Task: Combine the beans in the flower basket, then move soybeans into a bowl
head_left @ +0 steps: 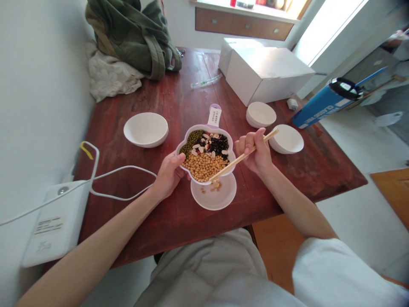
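My left hand (171,174) is closed on the left rim of a scalloped white-and-purple dish (231,143) with a labelled handle. Inside it lie soybeans (203,166), green mung beans (188,145), black beans (222,146) and pale peanut pieces (194,150). My right hand (255,151) grips wooden chopsticks (239,159), their tips at the dish's near edge by the soybeans. Below the dish, partly hidden by it, a white bowl (220,202) holds several soybeans.
A white bowl (146,130) stands left, and two more bowls (261,114) (286,140) stand right. Behind are a white box (265,68), a blue bottle (326,104) and a green bag (128,38). A white cable (124,198) runs along the left of the wooden table (134,230).
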The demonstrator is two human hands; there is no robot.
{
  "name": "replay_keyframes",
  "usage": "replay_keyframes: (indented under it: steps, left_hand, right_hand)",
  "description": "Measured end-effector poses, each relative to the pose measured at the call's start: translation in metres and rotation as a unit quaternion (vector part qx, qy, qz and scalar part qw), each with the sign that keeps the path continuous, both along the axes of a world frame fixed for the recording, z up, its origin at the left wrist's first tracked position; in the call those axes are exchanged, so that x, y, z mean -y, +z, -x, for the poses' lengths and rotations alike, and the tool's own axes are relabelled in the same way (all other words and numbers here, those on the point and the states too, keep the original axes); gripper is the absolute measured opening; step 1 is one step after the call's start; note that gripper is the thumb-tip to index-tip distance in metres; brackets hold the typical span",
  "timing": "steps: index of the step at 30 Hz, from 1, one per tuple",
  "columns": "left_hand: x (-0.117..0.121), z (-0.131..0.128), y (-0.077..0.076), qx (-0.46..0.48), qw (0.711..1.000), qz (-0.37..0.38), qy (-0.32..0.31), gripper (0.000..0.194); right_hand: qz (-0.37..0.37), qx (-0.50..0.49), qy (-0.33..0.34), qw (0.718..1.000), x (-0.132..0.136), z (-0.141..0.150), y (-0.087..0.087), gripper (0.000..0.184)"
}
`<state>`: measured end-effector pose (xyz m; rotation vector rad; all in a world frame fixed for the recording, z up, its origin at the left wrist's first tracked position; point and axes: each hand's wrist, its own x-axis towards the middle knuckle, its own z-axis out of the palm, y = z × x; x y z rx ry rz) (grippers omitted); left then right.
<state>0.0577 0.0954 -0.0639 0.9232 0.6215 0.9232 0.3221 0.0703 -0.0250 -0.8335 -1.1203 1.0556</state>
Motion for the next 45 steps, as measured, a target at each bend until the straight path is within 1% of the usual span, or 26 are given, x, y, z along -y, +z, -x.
replay_keyframes:
  steps: [4, 10, 16, 22, 25, 28, 32, 36, 41, 45]
  left_hand:
    - [0.0004, -0.001, 0.0029, -0.001, 1.0, -0.001, 0.001, 0.061]
    - [0.0017, -0.0006, 0.004, -0.005, 1.0, 0.002, -0.003, 0.062]
    - [0.0014, 0.0007, 0.0023, -0.008, 1.0, 0.0, -0.004, 0.061]
    - [0.0016, -0.0009, 0.0039, -0.01, 1.0, -0.002, 0.003, 0.063]
    - [0.0017, -0.0011, 0.0044, -0.008, 1.0, -0.006, 0.003, 0.066]
    - [0.002, -0.0005, 0.004, -0.008, 1.0, -0.005, 0.0, 0.066]
    - [0.0023, -0.0006, 0.0037, -0.003, 1.0, -0.006, 0.003, 0.062]
    - [0.0014, -0.0016, 0.0037, 0.001, 1.0, -0.011, 0.0, 0.058]
    - [-0.0002, -0.0015, 0.0009, 0.002, 1.0, -0.015, -0.001, 0.055]
    - [-0.0003, -0.0005, -0.001, 0.002, 1.0, -0.014, -0.003, 0.054]
  right_hand:
    - [-0.008, -0.016, -0.008, 1.0, -0.0009, -0.0026, 0.0013, 0.082]
    - [-0.031, 0.01, -0.047, 0.998, -0.001, -0.0025, 0.0005, 0.083]
    - [-0.03, 0.031, -0.01, 0.999, -0.0001, 0.0007, -0.003, 0.079]
    - [-0.023, 0.014, 0.007, 1.0, 0.0013, 0.0018, -0.0029, 0.078]
    - [-0.015, 0.006, 0.007, 1.0, 0.0014, 0.001, -0.0011, 0.08]
    - [-0.003, -0.006, -0.01, 1.0, -0.0006, -0.0015, 0.0012, 0.082]
    - [-0.036, -0.015, -0.024, 0.999, -0.0029, -0.0052, 0.001, 0.077]
    - [-0.062, 0.015, -0.02, 0.998, -0.0006, -0.0046, -0.003, 0.075]
    - [-0.043, 0.028, 0.012, 0.999, 0.0016, -0.0004, -0.0047, 0.073]
    - [-0.017, 0.015, 0.009, 1.0, 0.0006, 0.0021, -0.001, 0.081]
